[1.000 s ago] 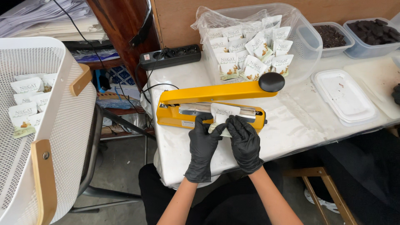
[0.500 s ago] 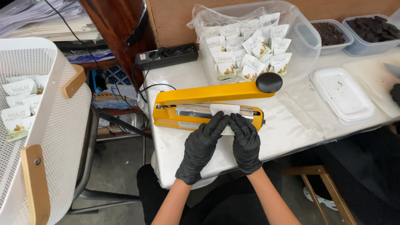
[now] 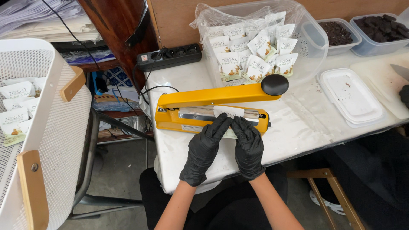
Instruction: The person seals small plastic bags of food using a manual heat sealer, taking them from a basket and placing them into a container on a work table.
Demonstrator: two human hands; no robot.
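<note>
Head view: both hands wear black gloves and rest side by side on the near edge of the white-covered table (image 3: 294,132). The left hand (image 3: 204,147) and the right hand (image 3: 248,147) lie with fingers stretched forward and close together, fingertips pressing down on a small white pouch (image 3: 229,112) that lies across the sealing bar of the yellow heat sealer (image 3: 204,121). Only the top of the pouch shows beyond the fingers; the rest is hidden under the gloves.

The sealer's arm is raised, running from its hinge at 9 o'clock of the hands to a black knob (image 3: 275,84) at 1 o'clock, so the jaw stands open above the pouch. The sealer's left end sits close to the table's left edge, with a drop to the floor beyond it.

At 12 o'clock, just behind the arm, a clear tub (image 3: 313,51) lined with plastic holds many filled white packets (image 3: 255,68). At 11 o'clock a black power strip (image 3: 169,56) lies at the back edge of the table. At 3 o'clock a stretch of bare tabletop lies between the sealer and a white lidded tray (image 3: 353,100). At 1 to 2 o'clock, well apart, stand two clear containers of dark pieces (image 3: 377,27).

At 9 o'clock, across a gap of floor, stands a white mesh basket (image 3: 59,127) with wooden handles, holding more packets.
</note>
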